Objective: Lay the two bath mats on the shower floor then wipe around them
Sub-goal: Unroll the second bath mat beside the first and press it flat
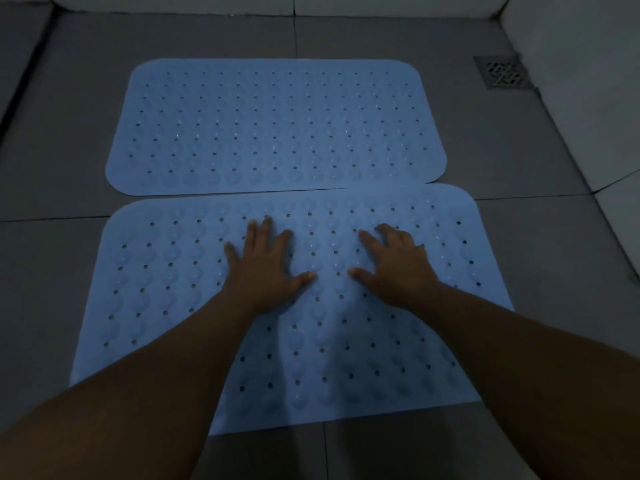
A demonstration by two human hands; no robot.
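Left hand [265, 259] and right hand [393, 259]: both flat, fingers spread, palms pressing the middle of the near mat [173, 289], grasping nothing. Near mat lies flat on the grey shower floor [502, 150], its far right corner overlapping the far mat [277, 126]; drain [501, 71] far right. Looks like thin, floppy, perforated rubber, light, probably grippy underneath, so best lifted by an edge or corner, not dragged.

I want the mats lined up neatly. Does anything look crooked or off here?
Yes. The near mat under the left hand and right hand sits skewed: its far right corner overlaps the far mat, while on the left a gap of floor shows.
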